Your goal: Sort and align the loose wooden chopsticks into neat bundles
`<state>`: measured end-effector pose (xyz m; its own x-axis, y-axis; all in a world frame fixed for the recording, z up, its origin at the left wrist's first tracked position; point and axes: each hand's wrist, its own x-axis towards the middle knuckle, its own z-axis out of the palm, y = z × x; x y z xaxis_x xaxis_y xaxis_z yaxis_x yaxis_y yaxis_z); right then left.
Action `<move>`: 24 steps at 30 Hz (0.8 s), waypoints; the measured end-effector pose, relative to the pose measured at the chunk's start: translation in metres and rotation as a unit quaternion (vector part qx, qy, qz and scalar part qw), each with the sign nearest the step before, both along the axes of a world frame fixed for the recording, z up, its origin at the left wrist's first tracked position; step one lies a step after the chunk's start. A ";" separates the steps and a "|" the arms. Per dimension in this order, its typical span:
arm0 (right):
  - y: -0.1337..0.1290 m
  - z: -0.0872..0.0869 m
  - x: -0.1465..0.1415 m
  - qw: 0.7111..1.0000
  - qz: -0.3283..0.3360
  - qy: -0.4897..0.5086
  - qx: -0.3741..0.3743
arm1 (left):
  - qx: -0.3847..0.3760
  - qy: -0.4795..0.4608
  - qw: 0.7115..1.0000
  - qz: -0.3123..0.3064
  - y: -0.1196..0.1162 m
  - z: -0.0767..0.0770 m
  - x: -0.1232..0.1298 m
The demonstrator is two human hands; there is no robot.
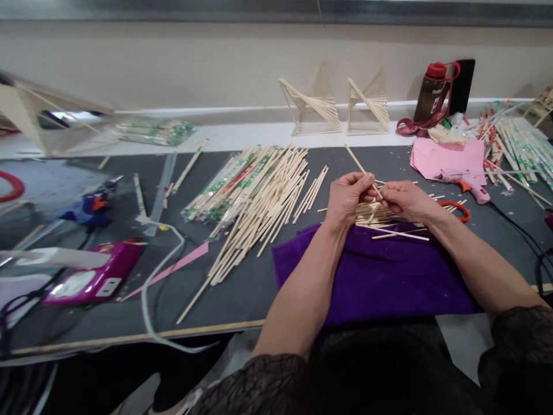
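A single wooden chopstick (355,158) slants between my two hands, its far end pointing up and left. My left hand (348,199) pinches it between thumb and fingers. At its near end the fingertips of my right hand (404,199) are closed on it. Beneath both hands lies a loose pile of chopsticks (369,214), partly hidden by them. The pile rests at the back of a folded purple cloth (389,276). Beside my right wrist shows the orange-red loop of a handle (462,212); the rest of that tool is covered.
Left of the cloth spreads a heap of chopsticks (259,202), some in wrappers. Two stick frames (313,109) stand against the wall. A pink glue gun (473,185) and pink paper (449,158) lie right, near a bottle (430,95). Further left are a blue glue gun (88,208) and a power strip (97,274).
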<state>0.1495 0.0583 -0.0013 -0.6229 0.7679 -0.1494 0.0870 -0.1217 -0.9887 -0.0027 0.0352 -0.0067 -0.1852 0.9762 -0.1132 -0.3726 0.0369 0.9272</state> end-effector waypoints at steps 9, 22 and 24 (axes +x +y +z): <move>0.003 -0.004 0.003 0.987 0.040 0.109 -0.110 | -0.037 -0.066 0.997 -0.034 -0.001 0.011 -0.002; -0.001 0.007 0.000 0.990 -0.035 0.088 -0.108 | -0.015 -0.095 0.994 -0.042 0.000 0.010 -0.006; -0.001 0.009 0.002 0.993 -0.036 0.068 -0.086 | -0.015 -0.082 0.996 -0.037 0.000 0.009 -0.006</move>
<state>0.1513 0.0574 0.0075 -0.5911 0.7814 -0.1999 -0.0617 -0.2909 -0.9548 -0.0092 0.0353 0.0024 -0.0896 0.9823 -0.1647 -0.5137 0.0961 0.8525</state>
